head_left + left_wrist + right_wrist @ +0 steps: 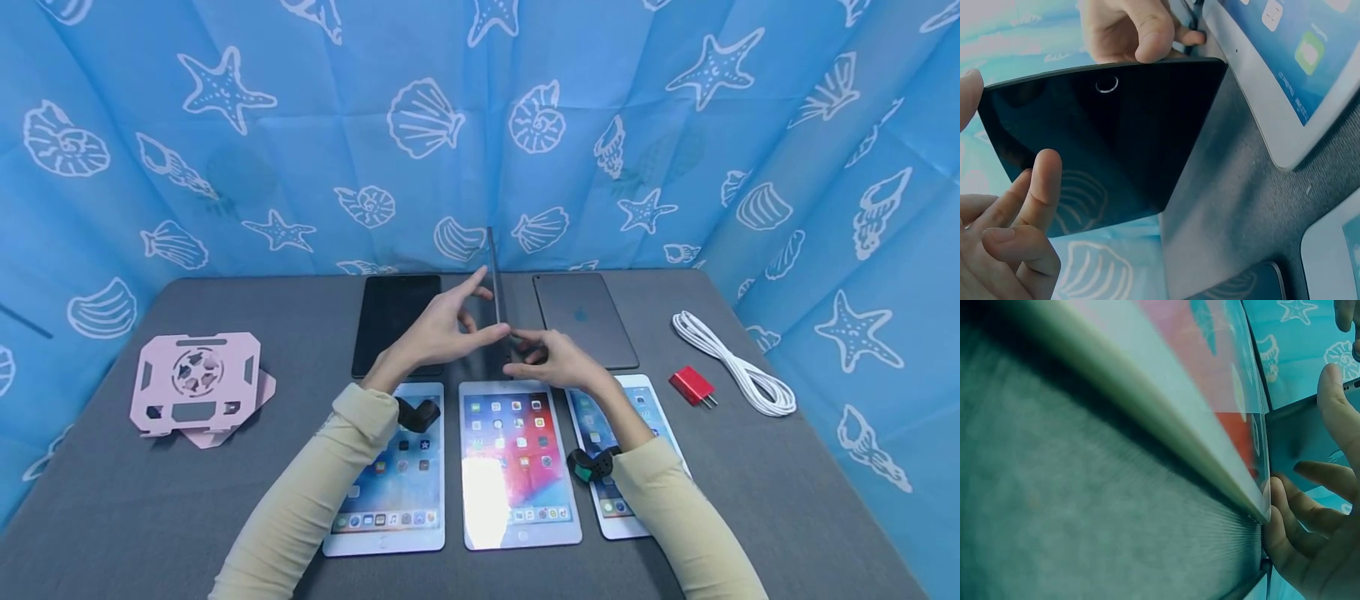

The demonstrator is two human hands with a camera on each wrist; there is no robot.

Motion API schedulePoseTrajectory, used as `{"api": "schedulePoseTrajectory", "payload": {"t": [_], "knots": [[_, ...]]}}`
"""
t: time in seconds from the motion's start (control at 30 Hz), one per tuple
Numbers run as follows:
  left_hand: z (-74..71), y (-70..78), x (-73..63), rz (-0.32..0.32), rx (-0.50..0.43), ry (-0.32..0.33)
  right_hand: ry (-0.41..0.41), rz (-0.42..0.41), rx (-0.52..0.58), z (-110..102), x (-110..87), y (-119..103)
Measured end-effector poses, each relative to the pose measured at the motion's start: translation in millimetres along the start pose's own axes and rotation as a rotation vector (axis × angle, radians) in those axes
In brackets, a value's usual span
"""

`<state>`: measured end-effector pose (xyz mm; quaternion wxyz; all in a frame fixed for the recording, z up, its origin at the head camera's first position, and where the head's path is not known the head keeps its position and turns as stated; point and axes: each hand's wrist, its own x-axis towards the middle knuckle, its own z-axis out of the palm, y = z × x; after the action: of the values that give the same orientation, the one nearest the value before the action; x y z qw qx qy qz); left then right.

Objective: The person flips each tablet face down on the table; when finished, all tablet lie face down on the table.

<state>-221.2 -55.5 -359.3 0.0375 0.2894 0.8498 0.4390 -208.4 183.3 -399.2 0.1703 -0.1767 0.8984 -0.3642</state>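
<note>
A dark tablet [494,279] stands on edge at the back middle of the table, its black screen [1129,131] facing left. My left hand [442,329] is on the screen side, with its thumb at the near corner and fingertips against or close to the glass. From the other side my right hand [555,358] holds the near edge; its thumb [1155,39] laps over the edge by the home button. In the right wrist view the right hand [1319,531] has fingers at the tablet's grey back [1294,440]. Part of the tablet is hidden behind the hands.
A black tablet [397,304] lies back left, a grey tablet [588,321] face down back right. Three white-framed tablets, including the middle one [517,467], lie in front, lit. A pink stand [168,379] is at left; a red plug [692,385] and white cable [738,367] at right.
</note>
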Motion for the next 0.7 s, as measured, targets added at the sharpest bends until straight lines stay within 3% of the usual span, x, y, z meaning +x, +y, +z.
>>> {"api": "schedulePoseTrajectory", "payload": {"t": [0.7], "knots": [[-14.8, -14.3, -12.4, -0.082, 0.038, -0.105, -0.048, 0.012, -0.019, 2.8, 1.6, -4.4]]}}
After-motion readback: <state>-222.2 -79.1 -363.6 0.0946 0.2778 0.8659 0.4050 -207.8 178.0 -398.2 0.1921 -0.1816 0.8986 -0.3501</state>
